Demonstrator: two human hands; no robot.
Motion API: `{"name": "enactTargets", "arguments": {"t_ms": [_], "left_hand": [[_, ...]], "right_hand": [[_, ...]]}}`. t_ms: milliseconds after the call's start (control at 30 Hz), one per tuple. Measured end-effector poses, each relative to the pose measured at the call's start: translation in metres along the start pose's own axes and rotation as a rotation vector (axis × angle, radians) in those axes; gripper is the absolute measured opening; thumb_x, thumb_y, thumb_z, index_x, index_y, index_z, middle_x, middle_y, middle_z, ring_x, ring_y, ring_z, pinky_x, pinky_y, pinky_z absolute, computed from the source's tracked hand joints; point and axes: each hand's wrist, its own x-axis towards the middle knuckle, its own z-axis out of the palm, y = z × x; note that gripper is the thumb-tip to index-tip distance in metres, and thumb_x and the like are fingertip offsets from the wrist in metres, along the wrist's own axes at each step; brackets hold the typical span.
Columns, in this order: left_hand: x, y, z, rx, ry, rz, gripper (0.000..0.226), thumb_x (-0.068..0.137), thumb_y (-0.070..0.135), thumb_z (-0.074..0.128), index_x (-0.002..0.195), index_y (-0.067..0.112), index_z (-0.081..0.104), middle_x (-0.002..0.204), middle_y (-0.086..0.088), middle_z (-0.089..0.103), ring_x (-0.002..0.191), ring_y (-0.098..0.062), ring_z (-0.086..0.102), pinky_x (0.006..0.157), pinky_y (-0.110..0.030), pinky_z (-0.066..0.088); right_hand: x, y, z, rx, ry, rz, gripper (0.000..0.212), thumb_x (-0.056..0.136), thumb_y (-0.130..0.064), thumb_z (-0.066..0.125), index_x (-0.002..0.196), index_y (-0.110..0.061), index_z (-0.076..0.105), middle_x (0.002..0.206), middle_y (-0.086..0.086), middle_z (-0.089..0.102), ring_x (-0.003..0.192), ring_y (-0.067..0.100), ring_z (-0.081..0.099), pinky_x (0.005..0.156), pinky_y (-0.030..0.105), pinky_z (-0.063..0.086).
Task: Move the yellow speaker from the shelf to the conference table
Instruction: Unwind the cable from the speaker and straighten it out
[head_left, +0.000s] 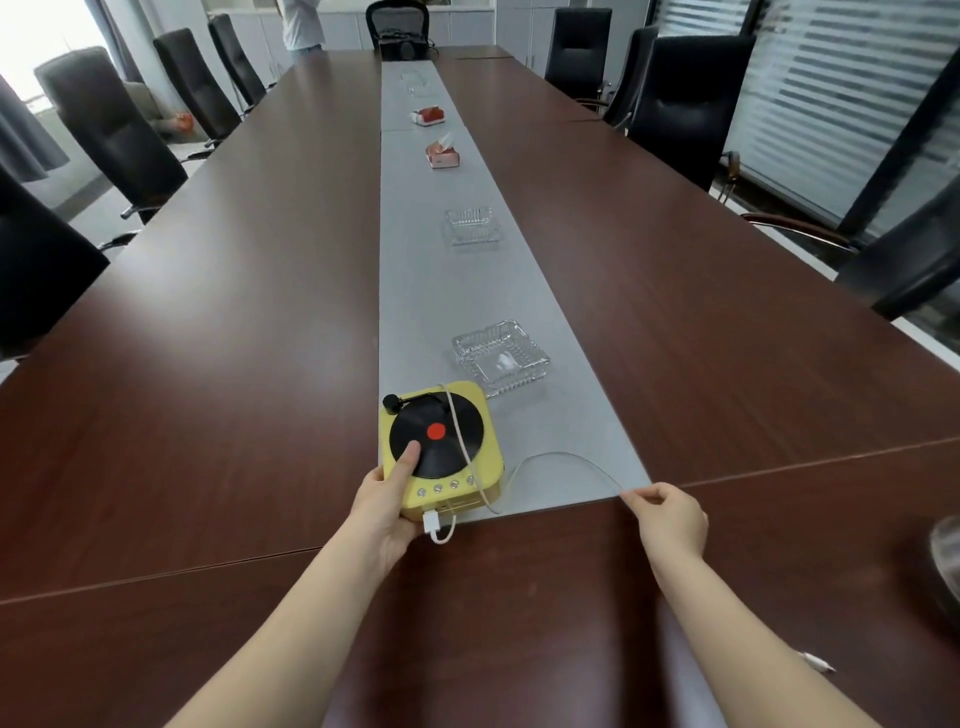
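The yellow speaker (457, 488), shaped like a small record player with a black disc and red centre, sits on the near end of the grey centre strip of the conference table (208, 364). My left hand (382, 512) grips its near left corner, thumb on the disc. A white cable (566, 460) runs over the speaker's top and loops right across the strip. My right hand (670, 519) pinches that cable near the strip's near right corner. The cable's white plug sits at the speaker's front.
A glass ashtray (501, 358) stands just behind the speaker, a second one (471, 226) farther along the strip, then tissue boxes (442, 153). Black chairs (111, 124) line both sides. A person stands at the far end. A dark object (945, 566) sits at the right edge.
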Motion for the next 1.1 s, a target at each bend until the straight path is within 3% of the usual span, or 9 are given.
{"name": "enactTargets", "arguments": {"t_ms": [133, 267, 333, 467, 533, 700, 800, 933, 1100], "left_hand": [[-0.001, 0.000, -0.002, 0.010, 0.012, -0.005, 0.041, 0.085, 0.025, 0.065, 0.119, 0.006, 0.053, 0.101, -0.017, 0.068, 0.088, -0.035, 0.066, 0.077, -0.054, 0.053], [-0.002, 0.002, -0.004, 0.013, 0.023, -0.002, 0.043, 0.084, 0.025, 0.066, 0.120, 0.006, 0.051, 0.101, -0.017, 0.068, 0.087, -0.035, 0.066, 0.075, -0.054, 0.054], [-0.003, 0.003, -0.005, 0.015, 0.024, -0.002, 0.044, 0.084, 0.025, 0.066, 0.121, 0.006, 0.051, 0.102, -0.018, 0.068, 0.087, -0.035, 0.066, 0.075, -0.054, 0.054], [-0.005, 0.005, -0.008, 0.014, 0.020, 0.002, 0.043, 0.084, 0.025, 0.066, 0.120, 0.006, 0.052, 0.102, -0.017, 0.068, 0.086, -0.035, 0.067, 0.070, -0.051, 0.055], [-0.004, 0.005, -0.009, 0.016, 0.015, 0.004, 0.045, 0.084, 0.025, 0.066, 0.121, 0.006, 0.052, 0.104, -0.017, 0.068, 0.088, -0.035, 0.067, 0.072, -0.052, 0.055], [-0.004, 0.004, -0.008, 0.024, 0.015, 0.017, 0.042, 0.085, 0.024, 0.065, 0.120, 0.006, 0.053, 0.099, -0.016, 0.069, 0.086, -0.034, 0.067, 0.072, -0.049, 0.056], [-0.004, 0.002, -0.007, 0.025, 0.015, 0.027, 0.043, 0.085, 0.024, 0.065, 0.120, 0.004, 0.053, 0.100, -0.018, 0.069, 0.086, -0.035, 0.067, 0.073, -0.049, 0.056], [-0.004, 0.000, -0.008, 0.033, 0.014, 0.036, 0.047, 0.083, 0.023, 0.067, 0.123, 0.003, 0.052, 0.104, -0.020, 0.069, 0.086, -0.035, 0.068, 0.066, -0.044, 0.058], [-0.004, -0.002, -0.009, 0.024, 0.032, 0.033, 0.047, 0.083, 0.022, 0.067, 0.123, 0.003, 0.051, 0.105, -0.019, 0.068, 0.085, -0.033, 0.068, 0.073, -0.046, 0.057]], "right_hand": [[-0.005, 0.009, -0.001, -0.190, -0.013, -0.051, 0.008, 0.083, -0.020, 0.062, 0.083, -0.021, 0.069, 0.096, 0.007, 0.071, 0.102, 0.032, 0.053, 0.080, 0.033, 0.033], [-0.009, -0.009, -0.002, -0.202, 0.020, 0.089, 0.025, 0.083, -0.020, 0.059, 0.107, -0.017, 0.067, 0.119, 0.011, 0.061, 0.117, 0.036, 0.045, 0.096, 0.039, 0.038], [-0.014, -0.027, -0.003, -0.171, 0.029, 0.045, 0.029, 0.086, -0.021, 0.055, 0.113, -0.016, 0.065, 0.124, 0.012, 0.058, 0.120, 0.036, 0.043, 0.099, 0.041, 0.036], [-0.036, -0.078, 0.004, 0.106, -0.141, -0.189, 0.034, 0.092, -0.026, 0.050, 0.094, 0.005, 0.065, 0.099, 0.023, 0.067, 0.099, 0.040, 0.056, 0.084, 0.042, 0.044], [-0.056, -0.102, 0.008, 0.246, -0.251, -0.265, 0.044, 0.095, -0.029, 0.050, 0.094, 0.013, 0.061, 0.102, 0.031, 0.064, 0.097, 0.042, 0.057, 0.084, 0.042, 0.046], [-0.092, -0.137, 0.027, 0.323, -0.481, -0.305, 0.026, 0.093, -0.038, 0.052, 0.084, -0.017, 0.064, 0.079, -0.007, 0.064, 0.083, 0.014, 0.058, 0.074, 0.028, 0.044], [-0.101, -0.139, 0.042, 0.362, -0.494, -0.268, 0.023, 0.087, -0.040, 0.062, 0.077, -0.020, 0.065, 0.078, -0.006, 0.066, 0.083, 0.015, 0.062, 0.078, 0.030, 0.047], [-0.103, -0.135, 0.053, 0.343, -0.438, -0.209, 0.023, 0.081, -0.031, 0.070, 0.088, -0.010, 0.070, 0.086, 0.003, 0.069, 0.085, 0.017, 0.065, 0.076, 0.028, 0.049], [-0.096, -0.128, 0.057, 0.358, -0.399, -0.166, 0.020, 0.084, -0.024, 0.068, 0.065, -0.018, 0.063, 0.072, 0.001, 0.066, 0.079, 0.020, 0.063, 0.079, 0.037, 0.052]]}}
